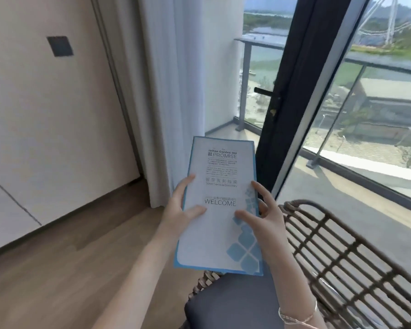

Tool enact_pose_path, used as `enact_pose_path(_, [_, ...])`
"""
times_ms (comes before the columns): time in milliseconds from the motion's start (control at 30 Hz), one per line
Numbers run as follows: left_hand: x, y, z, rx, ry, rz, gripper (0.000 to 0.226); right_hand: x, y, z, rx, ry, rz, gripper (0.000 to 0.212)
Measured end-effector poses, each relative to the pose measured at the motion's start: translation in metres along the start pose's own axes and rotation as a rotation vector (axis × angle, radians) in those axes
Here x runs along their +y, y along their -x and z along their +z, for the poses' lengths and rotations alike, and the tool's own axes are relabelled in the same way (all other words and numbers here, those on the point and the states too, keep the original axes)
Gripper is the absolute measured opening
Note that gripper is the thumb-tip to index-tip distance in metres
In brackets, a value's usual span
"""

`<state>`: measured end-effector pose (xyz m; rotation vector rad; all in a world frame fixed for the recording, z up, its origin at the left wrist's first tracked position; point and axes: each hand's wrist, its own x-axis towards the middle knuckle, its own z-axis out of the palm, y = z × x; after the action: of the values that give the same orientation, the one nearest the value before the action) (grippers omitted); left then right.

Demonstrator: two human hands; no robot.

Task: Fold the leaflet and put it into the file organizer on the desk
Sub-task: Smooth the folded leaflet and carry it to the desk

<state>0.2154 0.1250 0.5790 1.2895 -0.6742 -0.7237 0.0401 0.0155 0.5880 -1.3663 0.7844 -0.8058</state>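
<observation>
The leaflet [220, 205] is held in the air in front of the person, above the near edge of a wicker chair [337, 257], cover side up and already closed along its long edges as far as can be seen. The left hand [178, 207] grips its left edge, thumb on the cover and fingers behind. The right hand [261, 217] holds the right edge with fingers spread, thumb lying flat on the printed face. Neither the file organizer nor the worktop is in view; only the curtain [173, 91], the wall and the balcony door [292, 91] are.

Judged from here, the risks are a slip and a poor crease. The right hand's hold looks loose, so the glossy sheet could slide out while being carried. Folding in mid-air, with nothing firm beneath, could leave the edges misaligned, and the panels may spring open before reaching the organizer.
</observation>
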Motion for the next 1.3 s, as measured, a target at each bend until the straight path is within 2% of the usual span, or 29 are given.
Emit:
enact_pose_path(233, [0.017,0.010,-0.113,0.300,-0.010,0.034,0.072,0.005,-0.039,0.124,-0.305,-0.006,0.036,0.074])
enact_pose_path(400, [0.025,0.000,-0.200,0.445,-0.005,0.055,0.071,0.012,-0.066,0.226,-0.433,-0.007,0.054,0.074])
enact_pose_path(567, [0.047,-0.016,-0.305,0.556,-0.062,0.116,0.070,0.012,-0.091,0.348,-0.571,-0.010,0.047,0.074])
enact_pose_path(800, [0.083,0.008,-0.442,0.818,-0.073,0.162,0.071,0.009,-0.095,0.518,-0.868,-0.013,0.059,0.071])
enact_pose_path(1100, [0.069,0.052,-0.568,1.248,-0.041,0.145,0.072,0.046,-0.082,0.709,-1.271,0.090,0.082,0.070])
enact_pose_path(1300, [0.077,0.061,-0.651,1.561,-0.008,0.239,0.070,0.063,-0.068,0.857,-1.559,0.104,0.069,0.072])
